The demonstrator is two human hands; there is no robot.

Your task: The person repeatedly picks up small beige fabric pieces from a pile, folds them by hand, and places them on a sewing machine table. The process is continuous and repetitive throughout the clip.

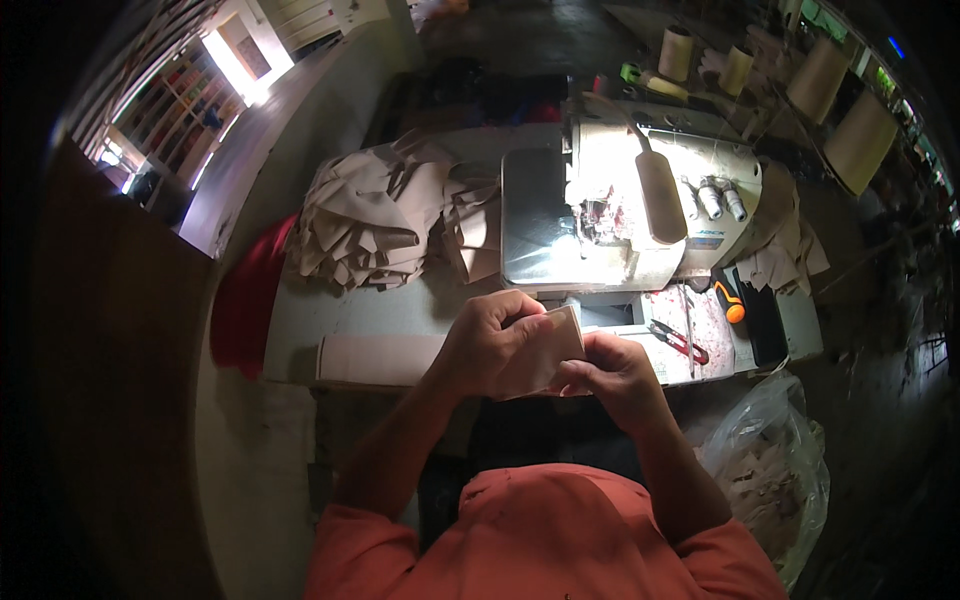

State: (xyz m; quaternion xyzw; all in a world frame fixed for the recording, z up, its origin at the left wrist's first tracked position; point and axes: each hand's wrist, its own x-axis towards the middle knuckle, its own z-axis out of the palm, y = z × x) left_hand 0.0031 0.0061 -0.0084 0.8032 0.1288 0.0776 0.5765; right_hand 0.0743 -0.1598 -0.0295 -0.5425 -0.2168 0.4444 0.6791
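Between my hands, just in front of the sewing machine (640,180), is a folded piece of pale beige fabric (545,358). My left hand (492,340) grips its upper left side, thumb on top. With thumb and fingers, my right hand (610,372) pinches the right edge. At the left, a long strip of similar fabric (375,360) lies along the table's front edge. A large heap of beige fabric pieces (370,215) sits behind it. Red-handled thread snips (680,342) rest on the table to the right of my right hand.
A clear plastic bag of fabric scraps (770,480) stands at the lower right. Several thread cones (860,143) stand at the far right. An orange-and-black tool (733,305) lies near a dark flat object (765,325). Red cloth (250,300) hangs by the table's left end.
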